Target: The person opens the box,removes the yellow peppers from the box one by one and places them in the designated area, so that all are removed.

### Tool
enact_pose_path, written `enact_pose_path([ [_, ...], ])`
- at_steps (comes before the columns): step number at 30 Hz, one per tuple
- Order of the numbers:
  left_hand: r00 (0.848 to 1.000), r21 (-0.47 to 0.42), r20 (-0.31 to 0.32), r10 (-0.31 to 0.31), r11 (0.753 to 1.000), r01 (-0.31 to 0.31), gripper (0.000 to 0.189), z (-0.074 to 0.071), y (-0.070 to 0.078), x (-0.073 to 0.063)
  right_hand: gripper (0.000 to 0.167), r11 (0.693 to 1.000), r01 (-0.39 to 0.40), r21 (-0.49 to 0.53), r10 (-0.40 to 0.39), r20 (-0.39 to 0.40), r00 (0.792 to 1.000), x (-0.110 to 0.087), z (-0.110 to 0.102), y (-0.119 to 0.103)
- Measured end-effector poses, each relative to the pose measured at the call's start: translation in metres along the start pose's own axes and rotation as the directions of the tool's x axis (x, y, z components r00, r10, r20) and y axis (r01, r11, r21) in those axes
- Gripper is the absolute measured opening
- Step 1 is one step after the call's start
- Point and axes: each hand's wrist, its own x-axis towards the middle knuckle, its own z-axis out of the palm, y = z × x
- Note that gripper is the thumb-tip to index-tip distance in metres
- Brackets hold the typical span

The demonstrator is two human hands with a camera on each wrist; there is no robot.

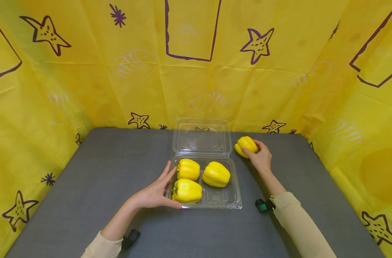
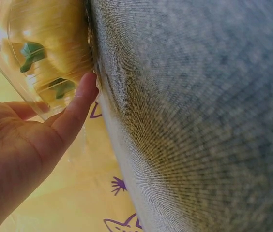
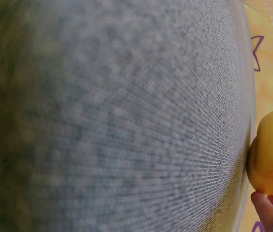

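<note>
A clear plastic clamshell container point(image 1: 236, 193) lies on the table with its lid point(image 1: 202, 143) folded back. Inside sit three yellow bell peppers: one at the back left point(image 1: 188, 169), another at the front left point(image 1: 187, 191), the third on the right point(image 1: 216, 174). My left hand point(image 1: 155, 191) spreads its straight fingers along the container's left side, thumb at the front left corner. The left wrist view shows green stems point(image 2: 32, 53) through the clear wall. Right of the lid, my right hand point(image 1: 261, 156) grips another yellow bell pepper point(image 1: 246, 146) between thumb and fingers.
A dark grey cloth covers the table point(image 1: 96, 172). Yellow fabric point(image 1: 196, 89) printed with starfish and fish stands behind the table and along both sides. Dark straps with small devices point(image 1: 264, 205) sit at both wrists.
</note>
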Motion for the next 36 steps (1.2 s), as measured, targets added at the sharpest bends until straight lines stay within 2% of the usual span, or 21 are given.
enact_pose_path([
  [36,1.0,0.011,-0.005,-0.024,1.0,0.024,0.122,0.0006,0.0003,0.0007,0.069,0.998,0.047,-0.042,-0.045,0.051,0.998,0.0003,-0.0017,-0.0021],
])
